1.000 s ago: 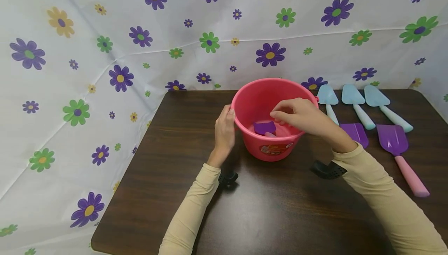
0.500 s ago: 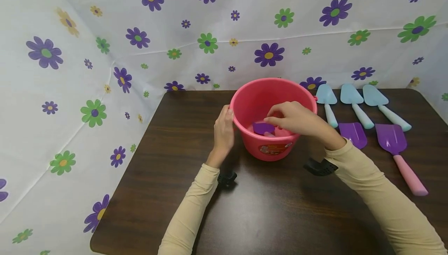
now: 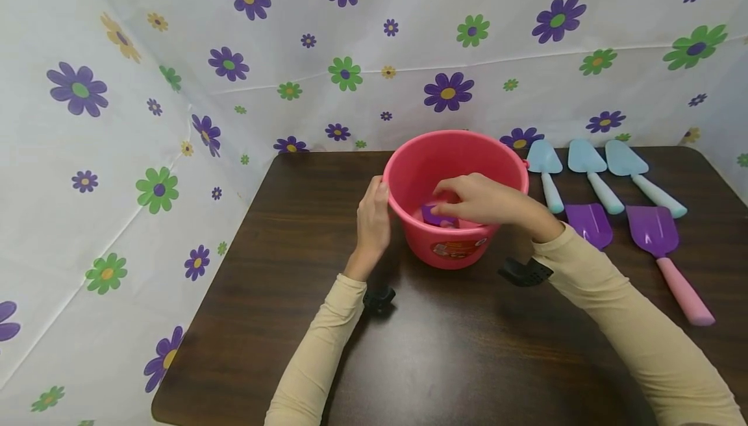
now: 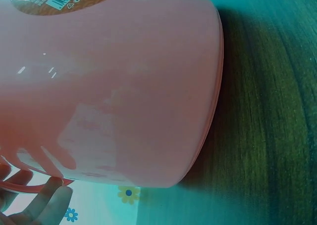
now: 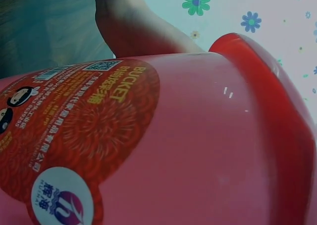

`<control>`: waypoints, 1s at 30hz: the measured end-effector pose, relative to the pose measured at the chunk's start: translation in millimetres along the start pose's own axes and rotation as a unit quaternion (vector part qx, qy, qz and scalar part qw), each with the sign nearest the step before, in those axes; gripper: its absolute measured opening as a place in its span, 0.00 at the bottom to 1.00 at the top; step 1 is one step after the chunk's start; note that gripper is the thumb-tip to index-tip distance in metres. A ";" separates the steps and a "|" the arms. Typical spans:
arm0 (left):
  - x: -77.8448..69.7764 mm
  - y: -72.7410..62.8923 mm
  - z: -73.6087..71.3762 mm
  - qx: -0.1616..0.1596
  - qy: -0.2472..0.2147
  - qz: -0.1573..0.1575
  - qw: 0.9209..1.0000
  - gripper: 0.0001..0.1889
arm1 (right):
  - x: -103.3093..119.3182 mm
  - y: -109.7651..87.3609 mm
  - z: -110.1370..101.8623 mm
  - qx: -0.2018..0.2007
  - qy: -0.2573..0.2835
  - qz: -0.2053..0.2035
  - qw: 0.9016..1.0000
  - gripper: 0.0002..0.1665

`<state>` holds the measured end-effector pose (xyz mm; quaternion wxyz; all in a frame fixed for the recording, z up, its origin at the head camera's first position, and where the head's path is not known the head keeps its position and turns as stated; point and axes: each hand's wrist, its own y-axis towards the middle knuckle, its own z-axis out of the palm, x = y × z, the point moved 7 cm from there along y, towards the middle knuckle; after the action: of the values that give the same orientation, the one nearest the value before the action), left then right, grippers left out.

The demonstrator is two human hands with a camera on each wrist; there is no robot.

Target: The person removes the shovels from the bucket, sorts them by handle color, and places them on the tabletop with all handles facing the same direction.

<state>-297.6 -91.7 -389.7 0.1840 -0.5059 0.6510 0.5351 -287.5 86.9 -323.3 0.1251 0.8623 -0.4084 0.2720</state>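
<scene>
A pink bucket [image 3: 452,244] with a red label stands upright on the dark wooden table [image 3: 280,257]. My left hand [image 3: 374,221] holds it at the left side, fingertips up at the rim; in the left wrist view the fingers [image 4: 49,200] lie by the bucket's thin handle. My right hand [image 3: 476,199] reaches over the right rim into the bucket, thumb and forefinger spread apart. Just beneath them, at the bottom, lies a purple toy shovel [image 3: 432,217], partly covered by the hand. In the right wrist view the bucket wall hides the fingers.
Right of the bucket, three light blue trowels [image 3: 588,158] lie in a row at the back. Before them are a purple shovel [image 3: 653,228] with a pink handle and another purple shovel [image 3: 589,223], partly hidden by the right arm. A flowered cloth [image 3: 397,43] hangs behind the table.
My right hand has moved left and lower inside the bucket, now over the purple shovel, and its fingers have spread. The left hand and bucket stay put.
</scene>
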 end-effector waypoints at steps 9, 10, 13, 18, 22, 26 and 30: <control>-0.4 0.3 -0.7 -0.006 -0.002 0.003 1.000 0.31 | 1.8 12.2 9.9 0.056 -0.004 -0.029 0.998 0.29; -0.5 0.2 -0.4 -0.005 -0.003 0.003 1.000 0.31 | 1.7 13.8 11.6 0.063 -0.002 -0.031 0.998 0.29; -0.4 -0.7 1.2 0.003 -0.009 0.000 1.000 0.31 | 2.6 18.0 15.8 0.079 0.001 -0.041 0.996 0.30; -0.2 -1.0 2.8 0.004 -0.013 -0.001 1.000 0.31 | 5.7 21.6 19.8 0.099 0.011 -0.056 0.993 0.27; 0.0 -0.7 2.0 -0.002 -0.006 0.000 1.000 0.32 | 5.4 21.3 21.2 0.115 0.010 -0.051 0.992 0.26; 0.0 -0.1 1.9 -0.001 -0.001 0.001 1.000 0.32 | 1.6 21.0 23.4 0.129 -0.007 -0.023 0.991 0.28; -1.0 0.3 2.2 -0.004 -0.004 0.006 1.000 0.31 | -1.7 20.8 25.5 0.142 -0.013 -0.005 0.990 0.29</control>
<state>-298.1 -89.3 -389.6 0.1808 -0.5007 0.6511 0.5410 -295.2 63.7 -345.3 -0.0033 0.8768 -0.3631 0.3152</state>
